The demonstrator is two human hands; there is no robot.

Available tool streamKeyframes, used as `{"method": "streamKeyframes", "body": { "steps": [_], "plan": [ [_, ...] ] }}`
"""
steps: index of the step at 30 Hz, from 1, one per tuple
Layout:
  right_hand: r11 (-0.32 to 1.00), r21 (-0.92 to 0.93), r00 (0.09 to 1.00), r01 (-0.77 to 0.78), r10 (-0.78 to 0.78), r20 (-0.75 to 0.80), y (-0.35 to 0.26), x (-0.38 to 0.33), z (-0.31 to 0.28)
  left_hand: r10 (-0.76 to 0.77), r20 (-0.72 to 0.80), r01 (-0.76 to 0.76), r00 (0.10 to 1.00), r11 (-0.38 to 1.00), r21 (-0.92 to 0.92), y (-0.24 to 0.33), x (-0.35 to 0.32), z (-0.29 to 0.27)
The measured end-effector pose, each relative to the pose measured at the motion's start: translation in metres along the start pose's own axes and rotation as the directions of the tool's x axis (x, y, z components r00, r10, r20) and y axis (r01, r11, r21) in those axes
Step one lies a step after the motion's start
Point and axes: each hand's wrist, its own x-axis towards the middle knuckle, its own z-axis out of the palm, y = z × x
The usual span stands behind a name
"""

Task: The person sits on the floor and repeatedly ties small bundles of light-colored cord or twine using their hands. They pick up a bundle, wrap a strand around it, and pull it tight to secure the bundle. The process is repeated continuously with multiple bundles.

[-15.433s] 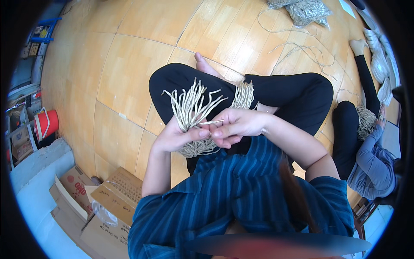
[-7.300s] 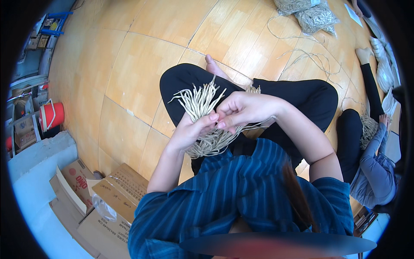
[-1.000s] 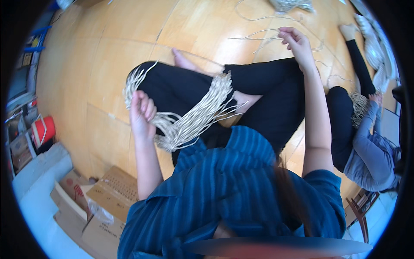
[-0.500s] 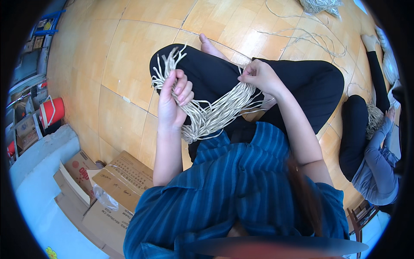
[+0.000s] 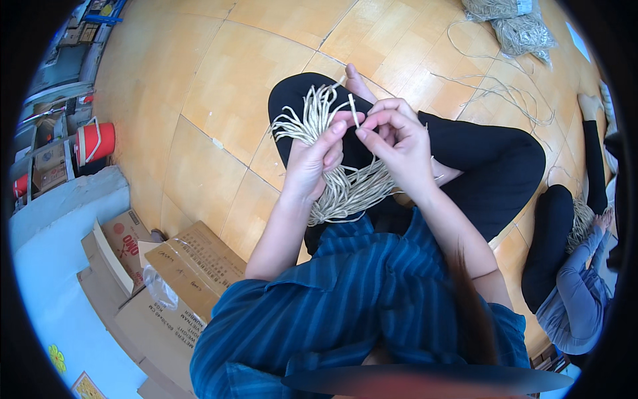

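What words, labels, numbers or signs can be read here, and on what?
Wording isn't copied here; this lists only where print shows.
Large brown box: dark printed lettering and numbers, plus handwriting.
Brown carton beside it: red lettering.
White sheet: any writing too small to read.
Cord bundle: none visible.

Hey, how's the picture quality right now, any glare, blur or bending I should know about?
Head view: left hand, right hand and tan cord bundle look fairly crisp; head view: black corners, seams bending across the wood-look floor, which has a soft sheen; head view, lower edge: a smeared dark-blue and reddish shape, too blurred to identify.
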Motion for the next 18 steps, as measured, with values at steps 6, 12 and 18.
{"method": "streamKeyframes", "body": {
  "steps": [6, 12, 18],
  "plan": [
    [0.957, -0.195, 0.973, 0.214, -0.226, -0.041, -0.005, 0.001, 0.015, 0.031, -0.095, -0.034, 0.995, 0.999, -0.030, -0.004, -0.002, 0.006],
    [0.953, 0.170, 0.950, -0.252, 0.211, 0.230, -0.016, 0.012, -0.021, 0.020, 0.053, -0.028, 0.998, 0.986, 0.163, 0.000, -0.002, 0.002],
    [0.884, 0.067, 0.775, -0.462, 0.366, 0.515, -0.021, 0.021, -0.041, -0.032, 0.101, 0.002, 0.994, 0.959, 0.282, 0.004, -0.003, 0.002]
  ]
}}
